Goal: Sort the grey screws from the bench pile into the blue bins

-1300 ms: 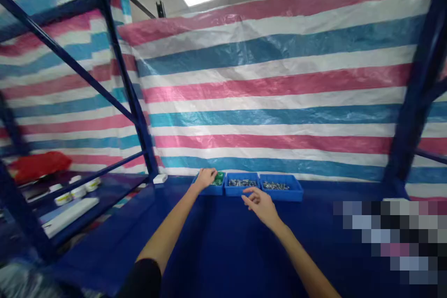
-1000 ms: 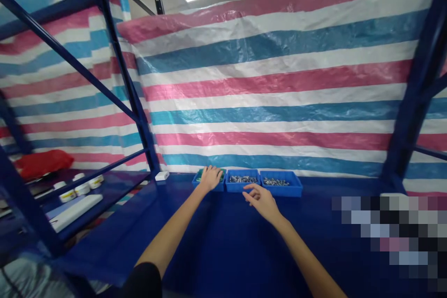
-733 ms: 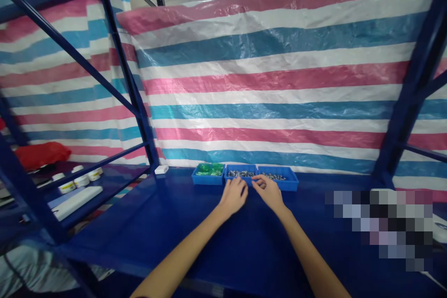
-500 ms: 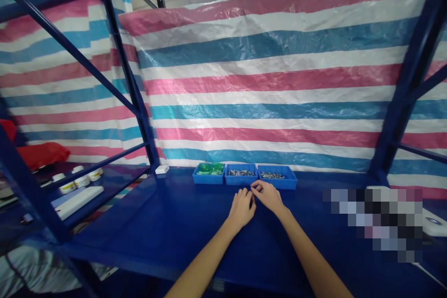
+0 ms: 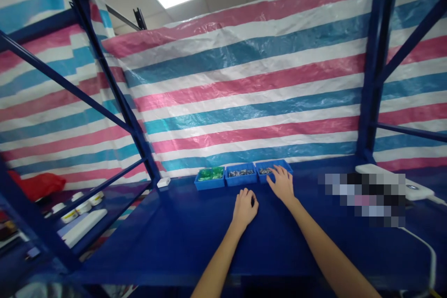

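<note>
My left hand (image 5: 245,208) is low over the blue tabletop (image 5: 174,237), its fingers curled in and the thumb bent towards them. Whatever they may hold is too small or hidden to make out. My right hand (image 5: 282,185) reaches to the front of the right-hand blue bin (image 5: 287,165), fingers apart over its rim and partly covering the small metal parts (image 5: 264,171) inside. Beside it stands the middle blue bin (image 5: 240,181), with more small metal pieces (image 5: 240,173). The left-hand blue bin (image 5: 209,185) contains green plastic-looking pieces (image 5: 211,173).
A small white box (image 5: 163,182) sits at the table's back left. On the right lies a white device (image 5: 401,181) with a cable, beside a pixelated patch. Blue frame posts (image 5: 375,70) and a striped sheet (image 5: 244,84) enclose the table. White bottles (image 5: 82,204) stand on the neighbouring surface.
My right hand has left my left hand's side, moved right to the right-hand bin and spread its fingers. My left hand stays curled over the table. The view has turned right and tilted.
</note>
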Demonstrator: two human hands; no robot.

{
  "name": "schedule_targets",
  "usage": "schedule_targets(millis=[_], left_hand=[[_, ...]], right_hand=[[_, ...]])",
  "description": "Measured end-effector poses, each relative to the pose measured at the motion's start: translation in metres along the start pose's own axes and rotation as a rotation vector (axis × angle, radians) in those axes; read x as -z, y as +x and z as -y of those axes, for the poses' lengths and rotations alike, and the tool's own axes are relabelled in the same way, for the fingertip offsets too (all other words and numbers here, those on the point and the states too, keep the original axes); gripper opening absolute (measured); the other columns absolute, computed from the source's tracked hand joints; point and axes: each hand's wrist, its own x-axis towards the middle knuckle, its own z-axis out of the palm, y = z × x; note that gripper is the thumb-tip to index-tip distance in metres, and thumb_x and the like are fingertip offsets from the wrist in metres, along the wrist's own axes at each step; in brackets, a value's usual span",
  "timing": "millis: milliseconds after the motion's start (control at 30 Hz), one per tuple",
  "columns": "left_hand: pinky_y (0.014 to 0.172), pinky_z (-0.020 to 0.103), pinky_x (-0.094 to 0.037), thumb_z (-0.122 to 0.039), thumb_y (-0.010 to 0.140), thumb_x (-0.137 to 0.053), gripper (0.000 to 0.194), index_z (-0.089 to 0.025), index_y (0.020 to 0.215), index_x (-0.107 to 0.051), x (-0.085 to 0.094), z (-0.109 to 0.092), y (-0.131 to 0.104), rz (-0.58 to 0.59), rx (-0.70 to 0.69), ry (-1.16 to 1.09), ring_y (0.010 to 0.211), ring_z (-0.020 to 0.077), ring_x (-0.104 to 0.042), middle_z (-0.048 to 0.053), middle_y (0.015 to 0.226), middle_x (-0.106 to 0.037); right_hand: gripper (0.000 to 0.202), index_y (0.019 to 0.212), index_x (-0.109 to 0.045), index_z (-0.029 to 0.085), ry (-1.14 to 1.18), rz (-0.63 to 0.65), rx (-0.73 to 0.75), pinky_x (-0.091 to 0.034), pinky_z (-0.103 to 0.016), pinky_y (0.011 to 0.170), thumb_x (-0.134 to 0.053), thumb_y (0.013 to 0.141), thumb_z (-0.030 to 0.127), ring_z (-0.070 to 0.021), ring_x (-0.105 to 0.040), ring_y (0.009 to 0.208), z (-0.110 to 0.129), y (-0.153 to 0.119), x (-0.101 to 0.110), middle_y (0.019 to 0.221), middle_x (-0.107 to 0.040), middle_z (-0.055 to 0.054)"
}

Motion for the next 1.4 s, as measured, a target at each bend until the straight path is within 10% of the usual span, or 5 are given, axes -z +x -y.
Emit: schedule_targets(millis=[233,467,600,867,1400], left_hand=[[0.077,0.032,-0.038,-0.024,0.087,-0.036,0.015,-0.02,0.084,-0.051,0.017,-0.016,-0.013,-0.101,-0.019,-0.04,0.086,0.0181,-0.049,0.003,0.087,-0.054],[0.096,0.038,-0.034,-0.027,0.09,-0.034,0.029,-0.02,0.114,-0.047,0.03,-0.038,-0.031,-0.148,-0.161,-0.102,0.118,0.0213,-0.04,0.009,0.123,-0.049],[0.105,0.04,-0.026,-0.029,0.092,-0.029,0.04,-0.022,0.132,-0.034,0.034,-0.051,-0.036,-0.065,-0.289,-0.052,0.134,0.0206,-0.019,0.005,0.143,-0.03],[0.108,0.044,-0.021,-0.033,0.093,-0.027,0.038,-0.024,0.126,-0.045,0.013,-0.089,-0.029,-0.008,-0.47,-0.003,0.134,0.0219,-0.02,0.002,0.137,-0.041],[0.111,0.05,-0.015,-0.023,0.087,-0.035,0.055,-0.021,0.14,-0.019,-0.024,-0.087,0.022,-0.027,-0.15,-0.216,0.136,0.0241,0.001,0.002,0.147,-0.019]], right_hand=[[0.027,0.102,-0.062,0.017,-0.205,0.145,0.11,-0.012,-0.052,0.103,-0.046,0.081,0.022,-0.0266,-0.055,0.095,0.012,-0.019,0.028,0.098,-0.066,-0.011],[0.033,0.111,-0.06,0.023,-0.065,0.28,0.324,-0.014,-0.05,0.107,-0.041,0.084,0.02,-0.0232,-0.059,0.094,0.02,-0.069,0.105,0.095,-0.067,-0.007],[0.035,0.116,-0.055,0.03,0.095,0.192,0.228,-0.017,-0.052,0.105,-0.046,0.083,0.039,-0.0244,-0.045,0.118,-0.004,-0.078,0.136,0.127,-0.051,-0.005],[0.051,0.118,-0.051,0.019,0.551,0.257,-0.503,-0.041,-0.043,0.093,-0.044,0.079,0.051,-0.0271,-0.054,0.109,-0.059,-0.075,0.116,0.116,-0.059,-0.011],[0.091,0.138,-0.021,0.019,0.308,0.069,-0.164,-0.042,-0.041,0.096,-0.066,0.064,0.048,-0.0289,-0.044,0.117,-0.049,-0.085,0.117,0.128,-0.039,-0.013]])
